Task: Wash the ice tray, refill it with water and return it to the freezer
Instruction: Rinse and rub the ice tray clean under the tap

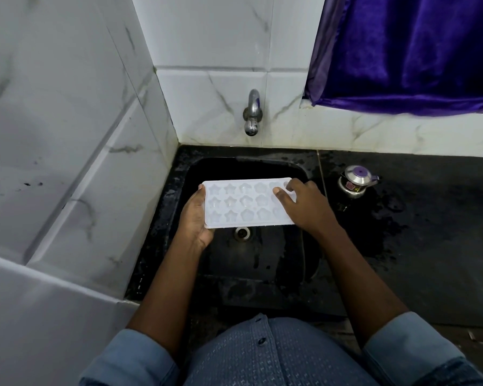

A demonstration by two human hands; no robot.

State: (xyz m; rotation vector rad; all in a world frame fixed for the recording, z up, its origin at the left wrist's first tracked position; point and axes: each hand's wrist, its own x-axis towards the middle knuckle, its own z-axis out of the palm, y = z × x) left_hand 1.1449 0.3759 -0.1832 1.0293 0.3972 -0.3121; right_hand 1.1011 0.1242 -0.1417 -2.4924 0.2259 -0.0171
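Fingers (280, 194) of right hand (308, 207) spread loosely, tips pressing on ice tray (246, 203) cavities at its right end. Left hand (195, 218) wraps tray's left edge, thumb on top. Tray held level over black sink (262, 168), below tap (252, 114).

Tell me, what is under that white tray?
Under the ice tray lies the black sink, its drain showing just below the tray's near edge. The sink floor directly beneath the tray is hidden.
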